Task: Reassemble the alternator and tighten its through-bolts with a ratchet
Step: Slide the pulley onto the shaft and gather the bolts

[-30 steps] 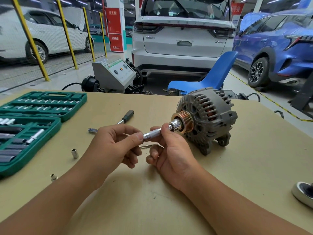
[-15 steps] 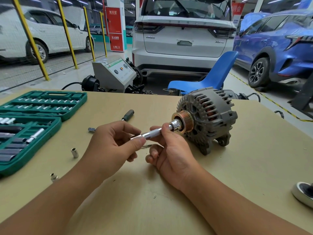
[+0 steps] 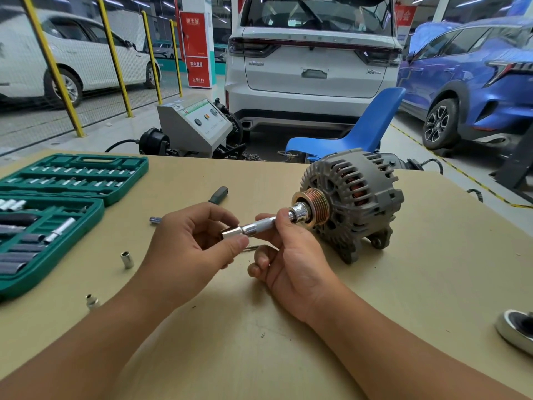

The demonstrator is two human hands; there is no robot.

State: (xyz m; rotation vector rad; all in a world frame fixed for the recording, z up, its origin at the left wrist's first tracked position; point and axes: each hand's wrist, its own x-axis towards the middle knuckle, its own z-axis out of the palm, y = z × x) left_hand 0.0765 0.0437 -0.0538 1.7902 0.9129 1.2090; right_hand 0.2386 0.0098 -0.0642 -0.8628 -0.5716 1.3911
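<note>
Red sign panel (image 3: 197, 50) on the pillar behind the table: white Chinese characters in a box at top, another line lower down, then "119" at the bottom. White SUV (image 3: 313, 59) tailgate: a badge at left too blurred to read, and "X" plus small illegible characters at right. Red banner (image 3: 405, 13) at upper right carries large, partly cut-off Chinese characters.

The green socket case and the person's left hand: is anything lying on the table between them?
Yes. In the head view, one small loose socket stands on the table between the green socket case and the left hand.
</note>
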